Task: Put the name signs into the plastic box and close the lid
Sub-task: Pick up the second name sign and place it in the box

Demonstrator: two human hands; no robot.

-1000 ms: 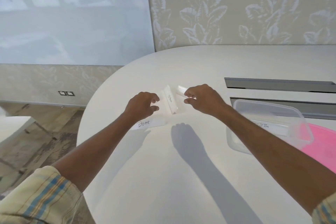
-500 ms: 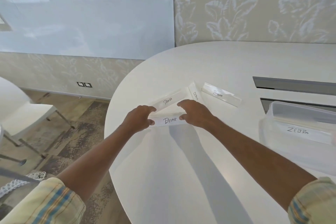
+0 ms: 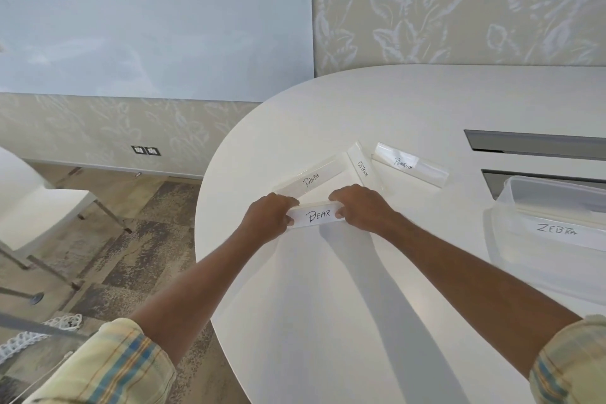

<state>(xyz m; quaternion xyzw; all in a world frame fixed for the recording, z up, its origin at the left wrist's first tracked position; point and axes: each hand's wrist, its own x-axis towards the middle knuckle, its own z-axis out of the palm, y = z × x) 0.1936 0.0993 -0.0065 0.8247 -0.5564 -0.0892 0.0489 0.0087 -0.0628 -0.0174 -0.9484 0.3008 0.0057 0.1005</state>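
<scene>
Both hands hold the BEAR name sign (image 3: 317,216) by its ends, just above the white table (image 3: 328,305). My left hand (image 3: 267,219) pinches its left end and my right hand (image 3: 362,207) its right end. Behind it lie the PANDA sign (image 3: 310,180), the OSTRICH sign (image 3: 361,167) and the PENGUIN sign (image 3: 410,164). The clear plastic box (image 3: 511,203) stands at the right edge with the ZEBRA sign (image 3: 557,230) inside. No lid shows in this view.
Two dark cable slots (image 3: 531,141) cut the table top behind the box. A white chair (image 3: 29,207) stands on the floor at the left, beyond the table's rounded edge. A patterned wall and a whiteboard run behind the table.
Both hands left the far signs and closed on the ends of the BEAR sign. The view swung left, so the pink lid beside the box is out of frame.
</scene>
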